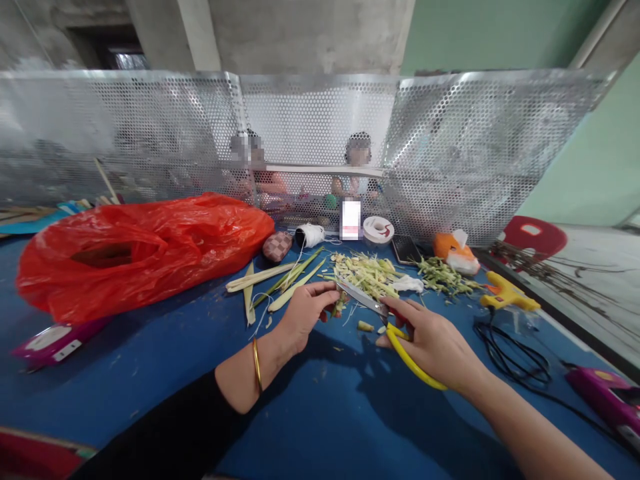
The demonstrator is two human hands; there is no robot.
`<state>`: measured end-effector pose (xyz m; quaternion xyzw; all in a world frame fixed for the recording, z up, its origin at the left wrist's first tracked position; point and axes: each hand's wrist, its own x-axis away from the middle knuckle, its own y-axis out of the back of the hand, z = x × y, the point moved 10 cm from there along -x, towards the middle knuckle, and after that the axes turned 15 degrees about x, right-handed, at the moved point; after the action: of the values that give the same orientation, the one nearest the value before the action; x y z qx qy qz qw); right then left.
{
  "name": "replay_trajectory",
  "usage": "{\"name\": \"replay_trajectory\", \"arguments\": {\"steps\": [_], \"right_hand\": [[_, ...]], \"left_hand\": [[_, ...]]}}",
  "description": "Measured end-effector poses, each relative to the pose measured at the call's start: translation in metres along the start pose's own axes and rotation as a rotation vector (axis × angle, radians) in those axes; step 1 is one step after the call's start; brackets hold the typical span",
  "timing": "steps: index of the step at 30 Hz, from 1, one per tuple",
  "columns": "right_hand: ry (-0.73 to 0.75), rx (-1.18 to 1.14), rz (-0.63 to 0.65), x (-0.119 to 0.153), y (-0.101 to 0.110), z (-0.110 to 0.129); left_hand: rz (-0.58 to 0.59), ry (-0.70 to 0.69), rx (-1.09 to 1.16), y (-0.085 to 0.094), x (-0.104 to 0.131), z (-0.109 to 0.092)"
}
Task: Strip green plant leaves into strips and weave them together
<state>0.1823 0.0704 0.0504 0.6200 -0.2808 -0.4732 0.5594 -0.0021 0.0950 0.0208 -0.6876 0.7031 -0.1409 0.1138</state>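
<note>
Left hand: The left hand [303, 312] has its thumb and pointing finger pinched almost shut. They seem to hold a small red and green bit [339, 308], but its held end is hard to see.

Right hand: The right hand [434, 337] is curled around the yellow-handled scissors [413, 360]. I can't tell how far apart the finger loops are.

Blades: They point at the left fingertips and lie just above the small bit. I can't tell if they touch it.

Doing now: It looks like snipping or trimming.

A good snip needs: The small bit held still, and the left fingertips kept out from between the blades.

Cut pile: The pale green cut pile [367, 272] is on the blue table [320, 413], just past the blades.

Little stub: The stub [365, 326] lies on the table between the hands, nearer the right fingers.

Long leaves: The long leaves [261, 277] lie past the left hand, on its left side.

White thread: The white thread roll [312, 235] sits behind the leaves.
</note>
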Motion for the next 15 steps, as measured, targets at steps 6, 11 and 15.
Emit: {"name": "replay_trajectory", "arguments": {"steps": [6, 11, 15], "right_hand": [[-0.043, -0.144, 0.073, -0.001, -0.009, -0.007], [-0.07, -0.19, 0.094, -0.002, -0.013, -0.01], [-0.075, -0.171, 0.125, -0.002, -0.016, -0.009]], "left_hand": [[-0.046, 0.076, 0.096, 0.007, -0.002, 0.01], [-0.082, 0.074, 0.149, 0.01, -0.001, 0.009], [-0.06, 0.068, 0.124, 0.008, -0.003, 0.011]]}}
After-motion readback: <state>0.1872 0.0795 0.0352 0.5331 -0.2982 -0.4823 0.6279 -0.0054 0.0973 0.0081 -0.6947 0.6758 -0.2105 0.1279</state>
